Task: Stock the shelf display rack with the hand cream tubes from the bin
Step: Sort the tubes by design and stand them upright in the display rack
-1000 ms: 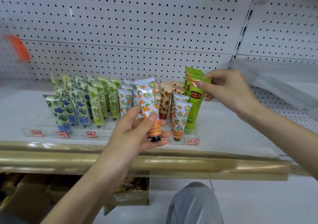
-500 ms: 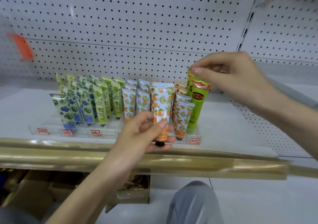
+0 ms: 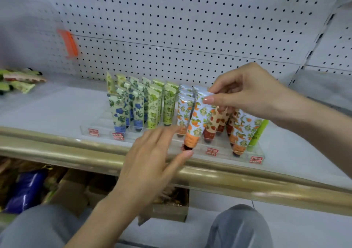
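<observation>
- The right hand pinches the flat top end of an orange-print tube between thumb and curled fingers.
- The tube hangs tilted, black cap down, at the front of the clear rack, in the row of matching orange-print tubes.
- The left hand holds nothing, with its fingers straight and spread apart. Its thumb tip lies just beside the tube's cap, but blur hides whether they touch.
- The rack stands on a white shelf and holds upright rows. From left to right these are blue-flower tubes, green-leaf tubes, orange-print ones, strawberry tubes and a plain green tube at the right end.
- Small red price labels sit along the rack's front.
- More loose tubes lie at the far left of the shelf.
- A gold rail edges the shelf, and a pegboard with an orange tag backs it.
- A cardboard box sits below the shelf.
</observation>
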A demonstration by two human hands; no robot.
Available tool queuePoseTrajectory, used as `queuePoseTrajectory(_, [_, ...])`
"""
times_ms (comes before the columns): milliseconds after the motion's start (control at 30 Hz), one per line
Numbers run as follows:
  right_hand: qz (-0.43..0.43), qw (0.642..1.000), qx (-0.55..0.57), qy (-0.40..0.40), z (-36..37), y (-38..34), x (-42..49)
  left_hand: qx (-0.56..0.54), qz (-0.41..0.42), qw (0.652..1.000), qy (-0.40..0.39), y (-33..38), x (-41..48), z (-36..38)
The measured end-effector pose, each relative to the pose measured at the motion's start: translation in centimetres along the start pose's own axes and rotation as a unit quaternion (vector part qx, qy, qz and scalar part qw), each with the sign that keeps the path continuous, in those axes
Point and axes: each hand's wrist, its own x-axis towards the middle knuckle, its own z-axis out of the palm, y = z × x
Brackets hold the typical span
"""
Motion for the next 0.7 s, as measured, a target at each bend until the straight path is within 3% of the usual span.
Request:
queuePoseTrajectory(67, [0.005, 0.999, -0.024, 0.029, 0.5, 0.2, 0.8, 0.065, 0.001, 0.997, -0.041, -1.4, -0.6, 0.1])
queuePoseTrajectory(200, [0.013, 0.993, -0.094, 0.075, 2.0, 0.8, 1.8, 0.086, -0.007, 0.992, -0.09, -2.8, -1.1, 1.0])
queuePoseTrajectory(300, [0.018, 0.984, -0.15, 0.092, 3.0, 0.9, 2.0, 0.081, -0.001, 0.993, -0.088, -3.1, -1.1, 1.3])
queuePoseTrajectory(700, [0.044, 0.981, -0.181, 0.061, 5.5, 1.2, 2.0, 0.055, 0.016, 0.997, -0.059, -3.5, -1.3, 2.2])
